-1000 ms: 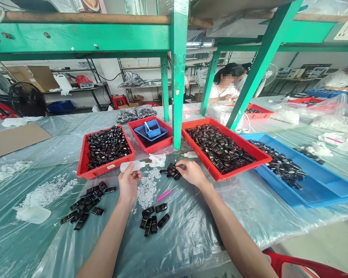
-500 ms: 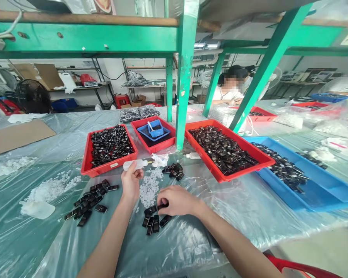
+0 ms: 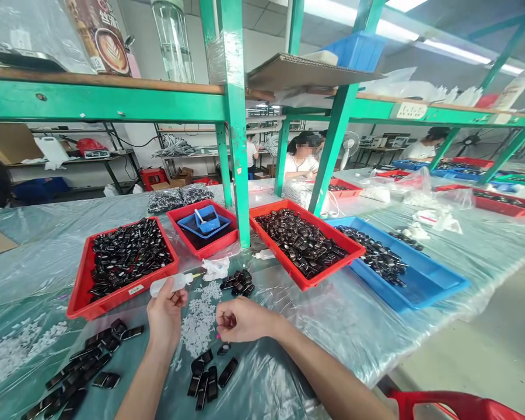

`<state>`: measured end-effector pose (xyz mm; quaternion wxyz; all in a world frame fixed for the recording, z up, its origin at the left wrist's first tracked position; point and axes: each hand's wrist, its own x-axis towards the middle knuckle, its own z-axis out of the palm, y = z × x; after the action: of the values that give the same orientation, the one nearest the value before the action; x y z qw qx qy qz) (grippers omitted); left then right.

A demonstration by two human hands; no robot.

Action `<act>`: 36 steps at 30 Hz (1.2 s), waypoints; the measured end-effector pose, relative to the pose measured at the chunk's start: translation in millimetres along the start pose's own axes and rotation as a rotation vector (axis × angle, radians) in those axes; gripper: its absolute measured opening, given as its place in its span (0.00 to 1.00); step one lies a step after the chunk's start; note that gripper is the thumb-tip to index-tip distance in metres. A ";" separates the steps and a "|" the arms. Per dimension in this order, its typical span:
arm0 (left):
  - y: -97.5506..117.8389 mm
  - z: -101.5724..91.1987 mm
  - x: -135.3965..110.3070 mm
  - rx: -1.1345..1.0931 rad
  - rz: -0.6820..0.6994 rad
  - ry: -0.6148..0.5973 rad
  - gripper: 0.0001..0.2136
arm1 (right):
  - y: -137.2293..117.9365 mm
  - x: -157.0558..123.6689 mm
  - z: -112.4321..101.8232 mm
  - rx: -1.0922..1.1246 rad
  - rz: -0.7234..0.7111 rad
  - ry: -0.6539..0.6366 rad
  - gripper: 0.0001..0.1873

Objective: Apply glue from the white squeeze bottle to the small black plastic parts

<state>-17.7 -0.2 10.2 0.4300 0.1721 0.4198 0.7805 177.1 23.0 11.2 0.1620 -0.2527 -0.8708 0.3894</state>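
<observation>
My left hand (image 3: 165,312) is closed around a translucent white squeeze bottle (image 3: 170,284), its thin nozzle aimed right toward a crumpled white tissue (image 3: 216,268). My right hand (image 3: 245,319) has its fingers curled together above the sheet; a small pink spot shows at the fingertips, and what they hold is hidden. Just below it lies one shiny black piece (image 3: 223,349), beside a small group of black pieces (image 3: 207,384). Small white bits (image 3: 199,321) are spread between my hands. Another black cluster (image 3: 238,283) sits beyond my right hand, and more black pieces (image 3: 85,363) lie left of my left forearm.
Behind my hands stand a red tray (image 3: 122,296) of black pieces, a red tray (image 3: 202,251) holding blue containers, another full red tray (image 3: 304,282) and a blue tray (image 3: 437,289). A green post (image 3: 237,175) rises between them. Across the table sits a person (image 3: 301,160).
The view has tilted up and turned right. My right hand has lifted off the near group of black pieces, its fingers still curled. My left hand keeps hold of the squeeze bottle.
</observation>
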 end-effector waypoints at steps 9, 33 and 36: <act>-0.3 -0.6 0.2 0.012 0.009 -0.005 0.14 | 4.4 -1.5 8.7 -0.172 0.044 -0.136 0.17; 1.0 -0.6 -0.6 0.030 0.002 -0.014 0.13 | 6.6 -7.4 -7.4 -0.079 0.016 -0.239 0.08; 1.4 -0.4 -0.6 0.024 0.000 -0.015 0.13 | 5.7 -3.1 -7.1 -0.021 -0.002 -0.086 0.08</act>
<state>-18.3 -1.2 11.1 0.4311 0.1831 0.4256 0.7743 184.8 28.8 11.1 0.1219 -0.2365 -0.8812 0.3907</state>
